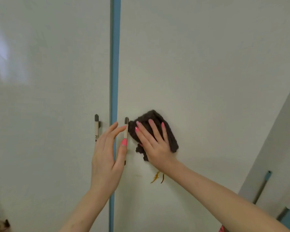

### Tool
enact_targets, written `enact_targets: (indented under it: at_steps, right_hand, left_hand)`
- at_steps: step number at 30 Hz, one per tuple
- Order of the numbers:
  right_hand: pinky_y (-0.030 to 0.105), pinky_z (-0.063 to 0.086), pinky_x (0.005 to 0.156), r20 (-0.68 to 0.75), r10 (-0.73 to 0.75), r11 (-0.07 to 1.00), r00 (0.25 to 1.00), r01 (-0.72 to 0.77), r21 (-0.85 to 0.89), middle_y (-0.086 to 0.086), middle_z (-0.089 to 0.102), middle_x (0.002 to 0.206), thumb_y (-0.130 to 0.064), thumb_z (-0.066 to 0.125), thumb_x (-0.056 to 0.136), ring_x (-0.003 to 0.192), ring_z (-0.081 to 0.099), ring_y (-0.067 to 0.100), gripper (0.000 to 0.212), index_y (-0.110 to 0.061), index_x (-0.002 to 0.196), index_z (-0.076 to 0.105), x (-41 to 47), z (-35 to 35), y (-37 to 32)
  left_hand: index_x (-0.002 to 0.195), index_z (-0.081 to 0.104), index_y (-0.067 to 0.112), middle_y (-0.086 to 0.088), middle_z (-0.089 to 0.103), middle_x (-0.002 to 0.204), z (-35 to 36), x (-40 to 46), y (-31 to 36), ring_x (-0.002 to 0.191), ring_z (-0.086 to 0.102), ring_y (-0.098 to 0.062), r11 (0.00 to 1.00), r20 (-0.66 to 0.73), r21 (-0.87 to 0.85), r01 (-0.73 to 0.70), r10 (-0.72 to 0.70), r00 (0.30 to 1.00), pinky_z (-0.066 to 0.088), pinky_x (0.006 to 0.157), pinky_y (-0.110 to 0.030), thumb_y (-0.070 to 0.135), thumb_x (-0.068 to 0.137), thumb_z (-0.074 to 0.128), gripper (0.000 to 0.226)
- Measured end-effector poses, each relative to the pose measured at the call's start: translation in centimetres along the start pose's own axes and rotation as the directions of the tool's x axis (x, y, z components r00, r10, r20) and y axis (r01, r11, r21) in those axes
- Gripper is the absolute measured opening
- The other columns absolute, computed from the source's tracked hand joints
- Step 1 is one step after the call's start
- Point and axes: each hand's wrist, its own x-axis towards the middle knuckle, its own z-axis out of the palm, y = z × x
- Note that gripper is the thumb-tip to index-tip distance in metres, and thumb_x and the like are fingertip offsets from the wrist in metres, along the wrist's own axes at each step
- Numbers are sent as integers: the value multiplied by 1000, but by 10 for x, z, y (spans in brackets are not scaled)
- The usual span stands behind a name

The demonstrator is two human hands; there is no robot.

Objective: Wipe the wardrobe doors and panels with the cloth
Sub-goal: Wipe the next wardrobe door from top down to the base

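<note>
**Currently: cloth flat on right wardrobe door, beside its handle**

Landmark: the blue strip (114, 81) running vertically between the two pale doors.

Right hand (155, 143) lies to the right of the strip, fingers straight and spread, palm pressing a dark brown knitted cloth (170, 131) flat against the right door (208, 64). Cloth sits just right of the right handle (126, 129), its left edge touching or nearly touching that handle; cannot tell which.

Left hand (107, 158) overlaps the strip, fingers extended and relaxed, holding nothing. Its thumb rests along the front of the right handle, and a fingertip reaches the handle's upper part.

Left handle (96, 127) is on the left door (49, 97), just left of the strip, partly hidden behind the left hand's fingers.

Orange-brown streaks (156, 177) mark the right door below the cloth, right of the strip, beside the right wrist.

Far right of the strip, low down: a grey pole with a blue tip (262, 186) leaning against a wall.
</note>
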Motion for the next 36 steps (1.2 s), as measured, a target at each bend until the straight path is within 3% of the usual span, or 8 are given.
enact_targets:
  at_steps: [9, 14, 17, 21, 25, 28, 32, 36]
  right_hand:
    - [53, 11, 120, 366, -545, 820, 755, 571, 45, 4, 33, 155, 1, 28, 97, 146, 22, 27, 53, -12, 146, 38, -52, -22, 45]
    - [56, 19, 117, 86, -168, 974, 982, 179, -141, 5, 40, 150, 1, 49, 89, 143, 28, 30, 58, -12, 144, 41, 25, -56, 87]
    - [57, 16, 117, -105, 167, 984, 980, -172, -43, 8, 41, 149, -4, 55, 91, 143, 25, 35, 54, -11, 143, 43, 44, -48, 69]
    - [51, 13, 119, 73, -54, 997, 996, 50, 66, 4, 38, 151, -17, 56, 92, 145, 24, 28, 52, -14, 143, 45, -38, -6, 5]
    - [44, 0, 121, 364, -424, 905, 829, 399, 147, 4, 39, 151, -12, 52, 96, 145, 24, 24, 49, -11, 144, 40, -130, 19, -33]
    - [48, 3, 121, 363, -525, 849, 770, 503, 162, 5, 37, 153, -8, 39, 102, 146, 23, 24, 44, -10, 146, 36, -127, 20, -24]
    - [52, 22, 117, 208, -313, 949, 927, 296, 108, 6, 43, 148, -8, 34, 102, 141, 34, 26, 41, -11, 142, 44, -70, 1, -1]
    - [53, 17, 118, 94, -20, 998, 995, 14, 66, 6, 37, 152, -10, 30, 102, 143, 29, 28, 43, -11, 144, 41, -52, 2, -20]
  left_hand:
    - [127, 47, 33, 16, 41, 139, 6, -3, 17, 130, 32, 5, 999, 23, -14, -42, 43, 999, 21, 104, -8, 39, 93, 35, 36]
    - [126, 46, 36, 16, 42, 139, 14, 3, 24, 130, 32, 4, 998, 35, 22, -54, 53, 998, 20, 103, -6, 41, 93, 34, 36]
    - [127, 47, 32, 15, 42, 138, 19, 7, 27, 130, 33, 3, 999, 3, 3, -36, 36, 999, 22, 104, -10, 39, 93, 36, 36]
    - [127, 49, 25, 8, 45, 139, 21, 2, 26, 131, 35, -2, 999, -24, -47, -9, 8, 1000, 29, 108, -25, 34, 93, 38, 37]
    - [127, 47, 31, 12, 43, 140, 15, -16, 17, 130, 36, -2, 999, -15, 29, 30, -30, 999, 30, 106, -27, 40, 92, 36, 38]
    - [129, 47, 28, 13, 42, 140, 7, -18, 13, 129, 36, -1, 996, -5, 77, 44, -43, 999, 30, 105, -28, 44, 91, 33, 43]
    - [128, 47, 27, 12, 42, 140, 4, -15, 14, 128, 37, -3, 995, -23, 101, 27, -25, 999, 28, 105, -21, 41, 92, 34, 41]
    - [127, 46, 32, 12, 42, 139, 13, -22, 9, 129, 36, -3, 995, 5, 97, 15, -15, 1000, 26, 105, -18, 39, 93, 36, 36]
